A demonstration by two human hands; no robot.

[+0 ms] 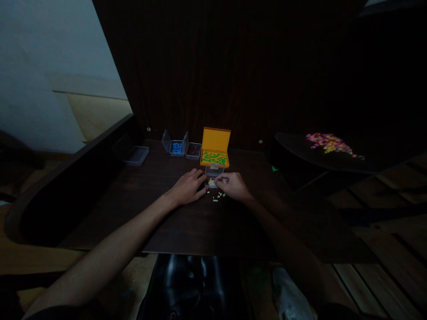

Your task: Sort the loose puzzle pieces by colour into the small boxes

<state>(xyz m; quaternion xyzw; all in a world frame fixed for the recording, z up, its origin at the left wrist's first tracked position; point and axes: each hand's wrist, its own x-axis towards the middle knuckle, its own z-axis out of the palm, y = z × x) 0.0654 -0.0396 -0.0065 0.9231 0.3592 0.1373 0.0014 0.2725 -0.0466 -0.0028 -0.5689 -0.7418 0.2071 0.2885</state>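
Note:
A small clear plastic box [215, 170] stands with its lid up at the middle of the dark desk, yellow pieces [211, 182] inside it. My left hand [189, 187] lies palm down at the box's left side, fingers spread and the tips by its edge. Over the right part of the box is my right hand [231, 184], thumb and fingers pinched together; whatever is between them is too small to make out. Several pale loose pieces [219, 195] are scattered on the desk just in front of the box.
Behind stands an open yellow box [215, 141] with green pieces. To its left are a clear box of blue pieces [177, 148], one of dark pieces [193, 150] and a clear container [136, 155]. A multicoloured pile [330, 143] lies on the right-hand ledge.

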